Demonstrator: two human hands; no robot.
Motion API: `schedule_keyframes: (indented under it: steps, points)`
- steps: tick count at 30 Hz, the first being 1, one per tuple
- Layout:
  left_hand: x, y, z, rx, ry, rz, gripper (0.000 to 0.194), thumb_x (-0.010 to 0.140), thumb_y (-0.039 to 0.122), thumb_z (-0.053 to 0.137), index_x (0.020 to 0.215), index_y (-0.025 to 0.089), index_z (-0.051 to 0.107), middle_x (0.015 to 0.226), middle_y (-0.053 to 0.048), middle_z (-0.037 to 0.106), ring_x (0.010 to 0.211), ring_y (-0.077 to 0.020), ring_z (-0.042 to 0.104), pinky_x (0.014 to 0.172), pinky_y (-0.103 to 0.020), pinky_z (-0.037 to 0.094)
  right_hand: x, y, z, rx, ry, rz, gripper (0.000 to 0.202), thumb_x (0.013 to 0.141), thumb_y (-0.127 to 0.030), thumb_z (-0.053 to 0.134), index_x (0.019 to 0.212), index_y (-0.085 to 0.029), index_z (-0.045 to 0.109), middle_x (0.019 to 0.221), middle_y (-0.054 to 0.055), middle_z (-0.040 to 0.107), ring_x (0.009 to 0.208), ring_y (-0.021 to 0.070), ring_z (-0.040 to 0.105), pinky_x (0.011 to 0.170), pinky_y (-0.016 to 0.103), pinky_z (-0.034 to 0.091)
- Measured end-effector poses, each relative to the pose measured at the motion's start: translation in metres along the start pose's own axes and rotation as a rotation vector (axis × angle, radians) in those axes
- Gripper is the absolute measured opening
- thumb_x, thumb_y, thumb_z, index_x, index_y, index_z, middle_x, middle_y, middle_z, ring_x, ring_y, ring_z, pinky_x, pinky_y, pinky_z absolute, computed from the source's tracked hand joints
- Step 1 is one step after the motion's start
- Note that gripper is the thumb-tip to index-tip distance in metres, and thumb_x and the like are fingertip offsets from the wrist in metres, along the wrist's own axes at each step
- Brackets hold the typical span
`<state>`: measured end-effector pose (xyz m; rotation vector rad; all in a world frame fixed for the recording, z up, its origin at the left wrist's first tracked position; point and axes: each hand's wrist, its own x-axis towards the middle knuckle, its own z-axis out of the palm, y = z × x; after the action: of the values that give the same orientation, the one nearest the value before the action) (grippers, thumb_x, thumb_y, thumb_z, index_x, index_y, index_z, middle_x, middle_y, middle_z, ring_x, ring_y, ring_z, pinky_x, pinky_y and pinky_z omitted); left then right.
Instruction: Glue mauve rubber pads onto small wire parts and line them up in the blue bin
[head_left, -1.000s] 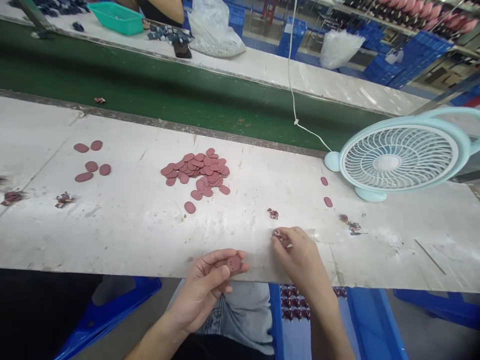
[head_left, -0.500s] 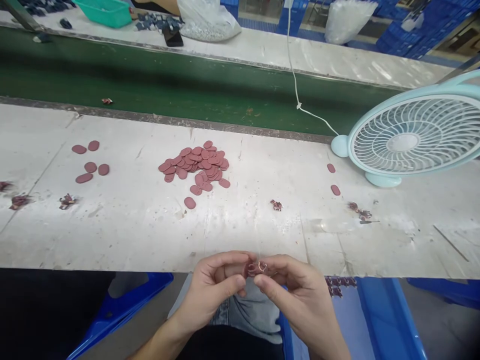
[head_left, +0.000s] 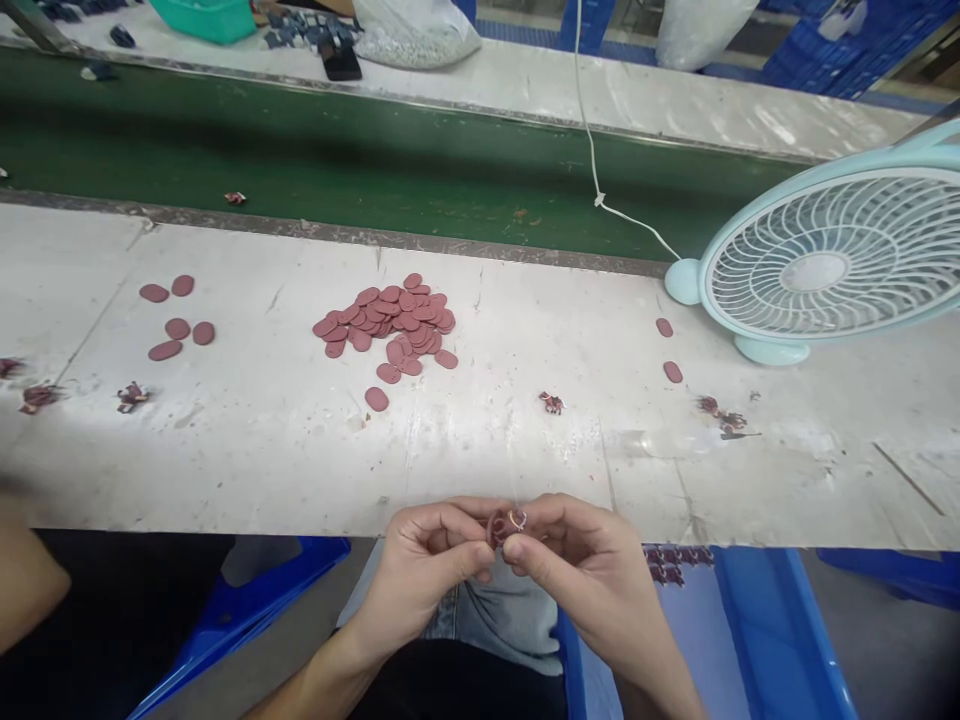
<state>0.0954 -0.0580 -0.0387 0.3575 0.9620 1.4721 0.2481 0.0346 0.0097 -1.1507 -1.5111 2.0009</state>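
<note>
Just over the table's near edge, my two hands meet around small dark-red parts. My left hand (head_left: 429, 565) pinches an oval disc (head_left: 493, 528) standing on edge between thumb and fingers. Against its face sits a small dark-red figurine (head_left: 517, 520) with a pale curved trim, pinched by my right hand (head_left: 589, 565). Fingers cover most of both parts. Beyond my hands lies a similar animal-shaped figurine (head_left: 553, 403). Farther off is a heap of dark-red oval discs (head_left: 401, 320), with a single oval disc (head_left: 377, 399) in front of it.
A pale blue fan (head_left: 817, 270) stands at right, its white cord (head_left: 600, 200) crossing the green belt (head_left: 450, 190). Several figurines (head_left: 133, 397) and loose discs (head_left: 165, 350) lie left. A blue bin (head_left: 780, 630) holding rows of figurines (head_left: 675, 562) is beside my lap. Another person's arm (head_left: 30, 570) shows left.
The disc and figurine stay pinched between my hands, with only slight movement. Small pieces on the green belt have shifted right. Another person's arm has come into view at left.
</note>
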Motion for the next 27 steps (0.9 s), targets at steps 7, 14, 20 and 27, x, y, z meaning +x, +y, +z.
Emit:
schedule_keyframes:
  steps: [7,14,20,27]
  points:
    - [0.002,-0.001,0.004,0.018,0.012,0.047,0.01,0.08,0.012,0.081,0.073,0.02,0.081,0.109,-0.009,0.08,0.091,-0.0213,0.074,0.077,-0.029,0.058,0.001,0.007,-0.001,0.104,-0.003,-0.004,0.012,0.084,-0.031,0.081,0.09,-0.022,0.076,0.086,0.003,0.078,0.075,0.0158,0.071,0.07,0.027,0.058]
    - [0.002,-0.008,0.01,0.022,0.076,0.07,0.006,0.08,0.015,0.081,0.076,0.02,0.081,0.109,-0.008,0.08,0.081,-0.0191,0.075,0.066,-0.025,0.059,0.004,0.013,0.003,0.187,0.052,-0.057,0.012,0.083,-0.03,0.081,0.092,-0.023,0.077,0.083,0.001,0.076,0.07,0.0135,0.07,0.069,0.026,0.061]
    - [0.013,0.02,-0.004,0.397,0.073,0.243,0.013,0.082,0.021,0.08,0.095,0.024,0.081,0.127,-0.01,0.074,0.109,-0.0298,0.073,0.094,-0.044,0.059,-0.013,0.034,-0.027,0.319,0.225,-0.066,0.016,0.082,-0.035,0.082,0.094,-0.026,0.078,0.081,0.003,0.075,0.063,0.0167,0.069,0.056,0.028,0.061]
    - [0.039,0.086,-0.068,1.685,0.443,0.583,0.035,0.089,0.03,0.072,0.121,0.015,0.073,0.136,-0.011,0.067,0.128,-0.0338,0.058,0.115,-0.05,0.039,-0.093,0.066,-0.142,0.087,0.771,-0.207,0.021,0.074,-0.045,0.085,0.083,-0.028,0.077,0.085,0.008,0.068,0.053,0.0163,0.059,0.042,0.03,0.048]
